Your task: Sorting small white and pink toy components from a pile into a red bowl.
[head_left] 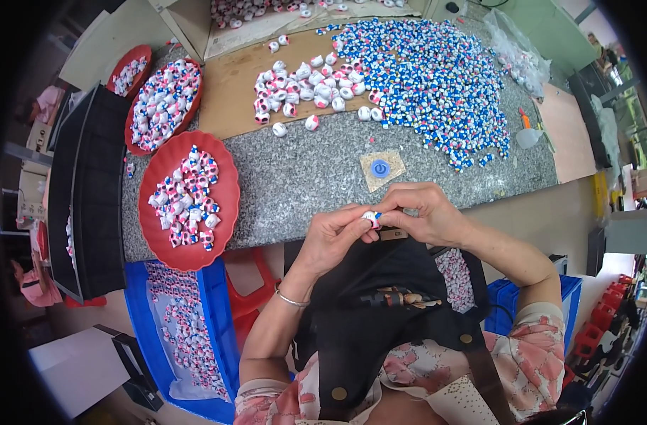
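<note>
Just past the table's front edge, both hands meet around a small toy figure point(372, 218) with a white and pink head and a blue part. My left hand point(332, 237) wraps its fingers around the head. Thumb and forefinger of my right hand point(426, 212) pinch at the figure's blue side; the fingers partly hide it. Beyond the hands, a tan square pad point(389, 160) bears a round blue piece point(380, 168). Loose white and pink toy heads point(316, 83) are heaped farther back, beside a wide pile of small blue and white toy bodies point(437, 88).
At left, a red scalloped bowl point(228, 166) holds joined figures, with two more red bowls behind. A blue crate point(228, 319) of figures stands below the table's left side. A small bottle point(528, 137) and a clear plastic bag point(518, 53) lie at the right.
</note>
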{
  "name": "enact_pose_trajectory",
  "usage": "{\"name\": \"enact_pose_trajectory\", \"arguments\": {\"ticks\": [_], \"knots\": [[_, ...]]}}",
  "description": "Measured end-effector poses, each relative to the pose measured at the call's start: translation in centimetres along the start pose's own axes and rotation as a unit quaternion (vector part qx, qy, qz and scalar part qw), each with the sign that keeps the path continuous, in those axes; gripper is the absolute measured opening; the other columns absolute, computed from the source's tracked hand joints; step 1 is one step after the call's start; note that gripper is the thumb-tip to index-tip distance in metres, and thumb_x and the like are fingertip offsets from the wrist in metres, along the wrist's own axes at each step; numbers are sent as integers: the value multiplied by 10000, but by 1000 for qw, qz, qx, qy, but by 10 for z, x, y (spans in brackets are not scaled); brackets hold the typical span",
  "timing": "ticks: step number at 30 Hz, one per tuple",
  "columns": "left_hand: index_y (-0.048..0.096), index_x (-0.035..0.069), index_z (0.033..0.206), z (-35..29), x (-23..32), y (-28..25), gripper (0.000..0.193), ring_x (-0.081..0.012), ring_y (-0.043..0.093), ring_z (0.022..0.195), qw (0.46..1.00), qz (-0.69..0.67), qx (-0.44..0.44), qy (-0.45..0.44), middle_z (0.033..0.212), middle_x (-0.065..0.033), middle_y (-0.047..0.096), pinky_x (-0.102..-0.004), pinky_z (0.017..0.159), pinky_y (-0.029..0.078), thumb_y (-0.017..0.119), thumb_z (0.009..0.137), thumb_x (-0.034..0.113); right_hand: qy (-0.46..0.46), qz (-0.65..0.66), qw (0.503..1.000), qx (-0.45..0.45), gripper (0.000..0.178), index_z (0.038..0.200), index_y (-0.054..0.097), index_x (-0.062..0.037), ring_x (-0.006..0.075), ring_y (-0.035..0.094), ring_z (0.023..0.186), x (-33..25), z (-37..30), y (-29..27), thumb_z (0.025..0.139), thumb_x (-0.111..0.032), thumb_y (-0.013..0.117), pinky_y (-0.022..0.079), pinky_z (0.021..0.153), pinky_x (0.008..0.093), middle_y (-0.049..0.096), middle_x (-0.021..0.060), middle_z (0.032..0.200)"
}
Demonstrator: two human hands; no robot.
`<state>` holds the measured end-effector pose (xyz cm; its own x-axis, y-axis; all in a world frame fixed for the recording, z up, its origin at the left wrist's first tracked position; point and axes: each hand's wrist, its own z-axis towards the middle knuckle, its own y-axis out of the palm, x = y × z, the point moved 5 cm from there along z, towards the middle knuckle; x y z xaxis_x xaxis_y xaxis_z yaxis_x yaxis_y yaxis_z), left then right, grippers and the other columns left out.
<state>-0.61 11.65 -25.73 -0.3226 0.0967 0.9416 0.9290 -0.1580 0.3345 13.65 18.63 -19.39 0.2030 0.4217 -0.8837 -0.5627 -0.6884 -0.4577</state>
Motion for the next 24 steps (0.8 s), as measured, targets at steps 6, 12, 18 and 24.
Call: {"name": "enact_pose_trajectory", "arguments": {"ticks": [6,12,18,24], "knots": [[639,-23,1204,0,7,-2,270,-126,638,815,998,59,-21,-15,965,-84,653,-239,739,517,543,959,34,-37,2,999,-1,145,977,712,-26,218,660,757,5,1,7,833,-40,702,506,664,323,673,104,836],[640,-23,1195,-18,21,-19,284,-124,630,834,980,197,21,4,969,-76,634,-225,744,491,590,917,7,-8,71,994,-82,166,1037,701,-44,190,633,740,20,15,1,905,-129,646,498,669,321,657,63,838],[615,9,1183,-64,98,-104,323,-179,591,983,806,502,282,141,1141,-95,569,-286,849,476,580,869,-59,-25,-239,962,129,151,1007,673,-21,321,650,868,72,41,-75,868,-22,615,521,741,379,644,140,971],[624,8,1148,-46,114,-86,342,-359,573,1072,679,602,343,244,1148,-195,579,-415,918,466,620,810,-46,-110,-338,933,51,170,918,644,-7,318,603,904,88,75,-66,750,3,673,494,774,405,596,124,909]]}}
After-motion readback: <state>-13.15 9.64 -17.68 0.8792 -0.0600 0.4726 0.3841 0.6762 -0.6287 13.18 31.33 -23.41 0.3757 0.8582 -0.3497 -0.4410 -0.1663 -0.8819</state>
